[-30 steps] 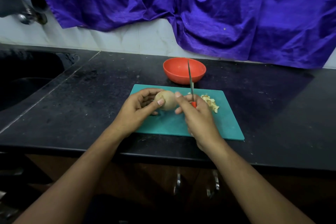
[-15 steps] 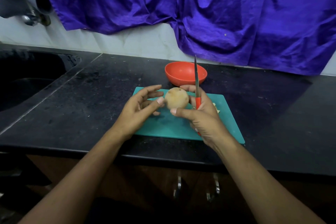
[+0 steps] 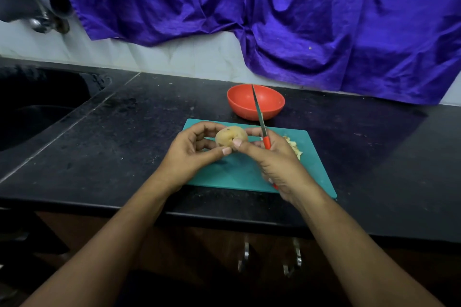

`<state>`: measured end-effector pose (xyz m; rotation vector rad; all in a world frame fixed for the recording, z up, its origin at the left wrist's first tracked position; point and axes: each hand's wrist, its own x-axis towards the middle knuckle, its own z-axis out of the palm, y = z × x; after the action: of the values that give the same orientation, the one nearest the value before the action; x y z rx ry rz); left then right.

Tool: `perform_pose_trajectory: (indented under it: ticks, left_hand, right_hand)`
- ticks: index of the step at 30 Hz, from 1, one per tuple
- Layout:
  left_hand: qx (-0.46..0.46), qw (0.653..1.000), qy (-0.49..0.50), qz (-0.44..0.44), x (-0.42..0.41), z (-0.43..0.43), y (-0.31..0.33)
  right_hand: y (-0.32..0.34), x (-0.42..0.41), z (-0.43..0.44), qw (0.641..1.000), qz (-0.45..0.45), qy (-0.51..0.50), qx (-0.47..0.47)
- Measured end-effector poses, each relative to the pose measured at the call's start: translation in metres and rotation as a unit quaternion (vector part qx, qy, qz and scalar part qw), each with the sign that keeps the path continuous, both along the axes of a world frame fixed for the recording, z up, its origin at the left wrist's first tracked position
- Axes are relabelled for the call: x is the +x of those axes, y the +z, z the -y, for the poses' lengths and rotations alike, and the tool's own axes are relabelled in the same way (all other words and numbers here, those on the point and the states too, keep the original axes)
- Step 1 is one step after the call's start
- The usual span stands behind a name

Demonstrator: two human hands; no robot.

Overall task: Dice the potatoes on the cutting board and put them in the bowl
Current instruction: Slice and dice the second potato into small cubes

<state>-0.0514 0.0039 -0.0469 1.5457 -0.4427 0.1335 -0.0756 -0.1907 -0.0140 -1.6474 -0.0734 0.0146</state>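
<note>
A whole pale potato (image 3: pixel 230 137) is held above the teal cutting board (image 3: pixel 239 174) between the fingertips of both hands. My left hand (image 3: pixel 192 154) cups it from the left. My right hand (image 3: pixel 277 164) touches it with thumb and forefinger while gripping a red-handled knife (image 3: pixel 260 119), blade pointing up and away. A small pile of diced potato (image 3: pixel 294 148) lies on the board's right side, partly hidden by my right hand. The orange bowl (image 3: pixel 255 101) stands just behind the board and looks empty.
The board lies on a black stone counter (image 3: pixel 124 137). A dark sink (image 3: pixel 32 117) is at the left, with a tap (image 3: pixel 42 21) above it. A purple cloth (image 3: pixel 274 15) hangs on the wall behind. Cabinet handles (image 3: pixel 269 260) show below the counter edge.
The potato has been turned between my fingers and shifted slightly left. The knife blade, upright half a second ago, now leans a little to the left in front of the bowl.
</note>
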Motion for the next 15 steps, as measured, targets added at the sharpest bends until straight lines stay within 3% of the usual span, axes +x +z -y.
perform_pose_trajectory:
  ticks: [4, 7, 10, 15]
  left_hand:
    - [0.034, 0.999, 0.039, 0.014, 0.001, 0.000, -0.003]
    - [0.109, 0.984, 0.130, 0.052, 0.004, 0.001, -0.006]
    - [0.172, 0.963, 0.198, 0.066, 0.008, -0.001, -0.011]
    - [0.264, 0.932, 0.225, 0.103, 0.009, 0.000, -0.013]
  right_hand:
    - [0.000, 0.002, 0.006, 0.997, -0.065, 0.020, -0.019]
    - [-0.003, 0.007, 0.015, 0.991, -0.104, -0.007, -0.083]
    - [-0.003, 0.008, 0.023, 0.979, -0.046, -0.031, -0.198]
    - [-0.005, 0.003, 0.036, 0.916, 0.089, -0.073, -0.385]
